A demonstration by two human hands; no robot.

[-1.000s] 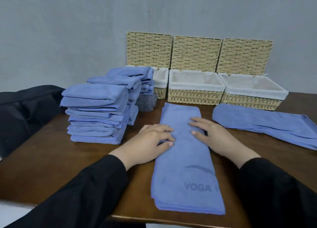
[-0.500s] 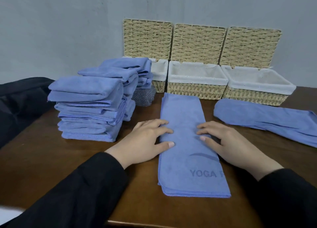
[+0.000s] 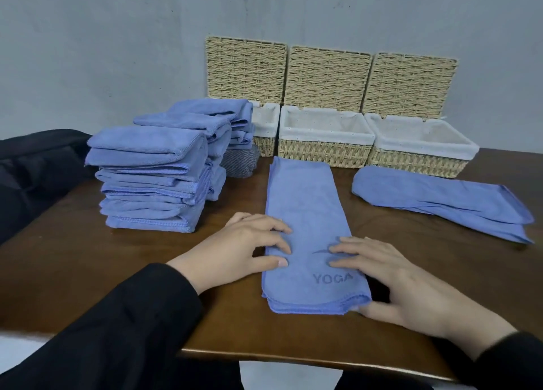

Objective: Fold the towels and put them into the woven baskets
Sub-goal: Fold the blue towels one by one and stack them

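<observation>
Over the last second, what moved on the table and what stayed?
Both hands slid along the folded towel toward its near end: the left hand presses its left edge, and the right hand now lies by the near right corner. The towel stack, the loose towel and the baskets stayed put.

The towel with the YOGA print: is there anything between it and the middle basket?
Nothing visible. The towel lies lengthwise on the table, its far end just short of the middle basket, which is open with its lid up. Both hands, left and right, rest on it.
</observation>
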